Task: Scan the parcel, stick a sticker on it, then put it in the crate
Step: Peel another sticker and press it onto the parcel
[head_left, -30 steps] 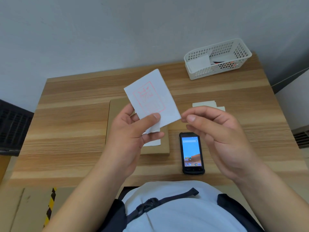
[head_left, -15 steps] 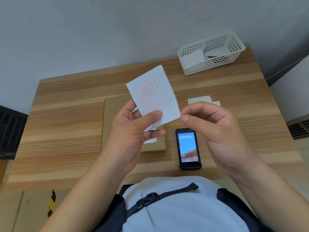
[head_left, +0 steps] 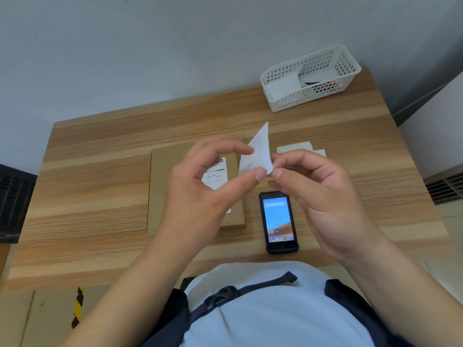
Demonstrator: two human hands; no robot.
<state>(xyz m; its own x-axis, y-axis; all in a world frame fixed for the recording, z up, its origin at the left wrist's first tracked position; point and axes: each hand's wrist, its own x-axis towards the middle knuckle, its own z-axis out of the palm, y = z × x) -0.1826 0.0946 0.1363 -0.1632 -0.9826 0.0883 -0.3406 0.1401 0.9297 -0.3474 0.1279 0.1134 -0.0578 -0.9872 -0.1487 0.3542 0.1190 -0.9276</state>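
Now the sticker sheet [head_left: 258,152] is being worked between both hands: the left hand [head_left: 200,194] is pinching its lower left edge between thumb and forefinger, and the right hand [head_left: 323,199] is closing thumb and fingertip on the lower right corner. A moment ago the sheet was facing the camera flat, red print showing, held by the left hand alone; it is now turning edge-on and curling, which suggests the sticker is being peeled from its backing. Just beneath the left hand, the flat brown parcel [head_left: 170,191] is lying on the table [head_left: 95,171], its white shipping label [head_left: 216,175] partly hidden behind the fingers. Below the right hand, the handheld scanner [head_left: 278,221] is lying screen-up beside the parcel. Well beyond the right hand, the white crate [head_left: 310,78] is waiting at the far corner.
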